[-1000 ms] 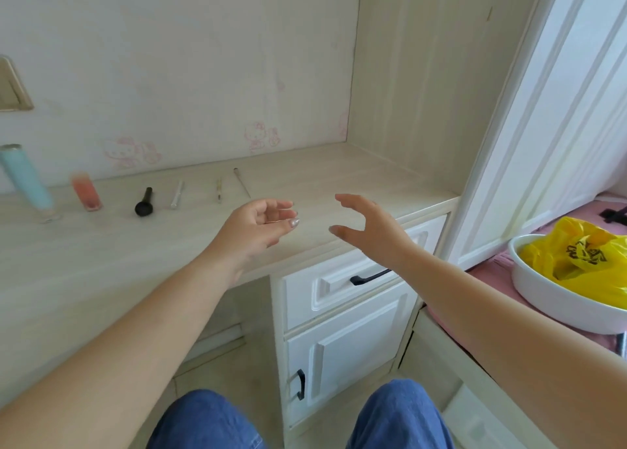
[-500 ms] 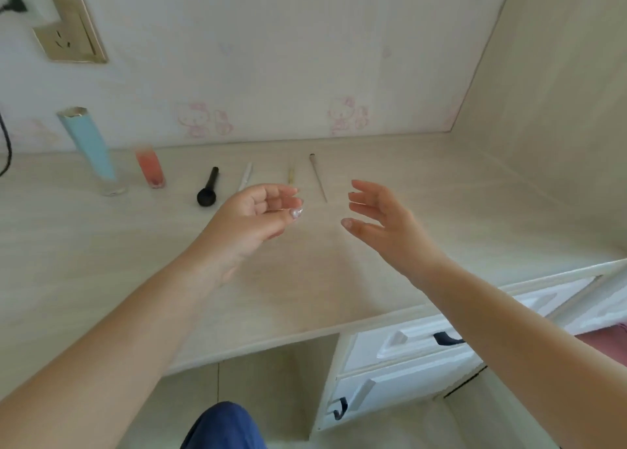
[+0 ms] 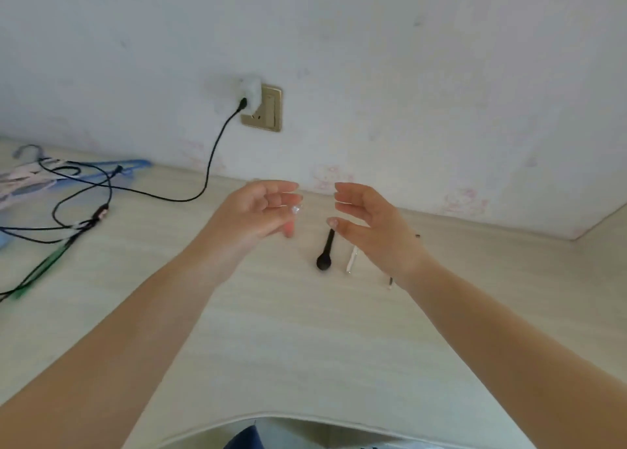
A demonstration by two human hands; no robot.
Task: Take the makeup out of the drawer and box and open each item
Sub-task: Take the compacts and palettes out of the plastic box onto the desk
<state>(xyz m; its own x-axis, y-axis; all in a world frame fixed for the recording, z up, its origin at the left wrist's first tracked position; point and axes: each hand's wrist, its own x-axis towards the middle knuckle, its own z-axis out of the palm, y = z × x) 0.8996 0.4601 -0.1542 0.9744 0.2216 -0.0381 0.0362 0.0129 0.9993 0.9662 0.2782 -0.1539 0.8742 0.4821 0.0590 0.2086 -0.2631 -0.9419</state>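
Both my hands hover above the pale wooden desk (image 3: 305, 340), palms facing each other, holding nothing. My left hand (image 3: 252, 213) has its fingers loosely curled and apart. My right hand (image 3: 373, 225) is spread open. Between and just below them a black makeup brush (image 3: 325, 257) lies on the desk. A thin white stick (image 3: 352, 260) lies to its right. Another thin item (image 3: 390, 282) peeks out under my right wrist, mostly hidden. The pink bottle is hidden behind my left hand. No drawer or box is in view.
A brass wall socket (image 3: 268, 109) holds a white charger, and its black cable (image 3: 210, 163) trails left over the desk. Tangled cables (image 3: 68, 225) and blue and pink hangers (image 3: 68, 174) lie at the far left. The desk's front edge (image 3: 305, 418) curves above my knees.
The view has swung left: the drawers and side panel are gone, the socket, cables and hangers have come in. The blue and pink bottles are no longer visible. My hands kept their open pose.
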